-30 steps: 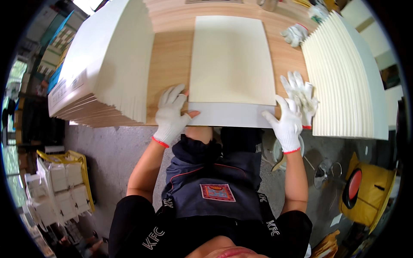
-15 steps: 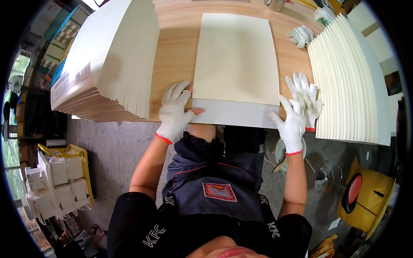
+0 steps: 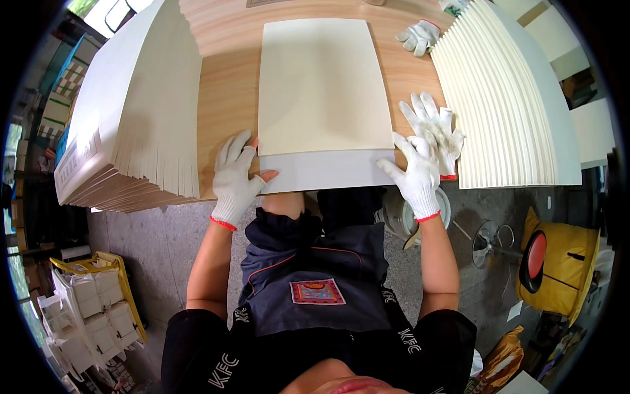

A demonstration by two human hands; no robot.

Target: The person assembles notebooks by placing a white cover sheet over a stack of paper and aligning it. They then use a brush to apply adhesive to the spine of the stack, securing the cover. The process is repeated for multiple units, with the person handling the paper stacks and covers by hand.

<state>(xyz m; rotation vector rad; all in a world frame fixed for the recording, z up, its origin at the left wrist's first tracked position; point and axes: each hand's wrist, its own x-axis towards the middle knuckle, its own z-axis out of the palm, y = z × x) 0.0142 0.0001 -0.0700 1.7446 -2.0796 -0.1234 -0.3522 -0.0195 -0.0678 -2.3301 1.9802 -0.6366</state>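
A cream sheet (image 3: 325, 85) lies flat on the wooden table, over a pale grey sheet (image 3: 321, 172) whose front strip shows along the table's near edge. My left hand (image 3: 235, 172), in a white knit glove with bare thumb and fingertip showing, rests open at the left edge of the sheets, thumb on the grey strip. At the right edge, my gloved right hand (image 3: 417, 169) lies with fingers spread, thumb touching the grey strip. A loose, soiled white glove (image 3: 430, 125) lies just beyond my right hand, partly covered by it.
Tall stacks of folded sheets flank the work: a left stack (image 3: 154, 111) and a ridged cream stack (image 3: 499, 98) at right. Another glove (image 3: 420, 37) lies farther back on the table (image 3: 226, 92). Below are a yellow-framed cart (image 3: 98, 308) and a round red-and-black object (image 3: 535, 261).
The whole view has shifted, so the table and stacks appear farther left. Both hands keep their places at the sheets' edges, and the sheets look unmoved on the table.
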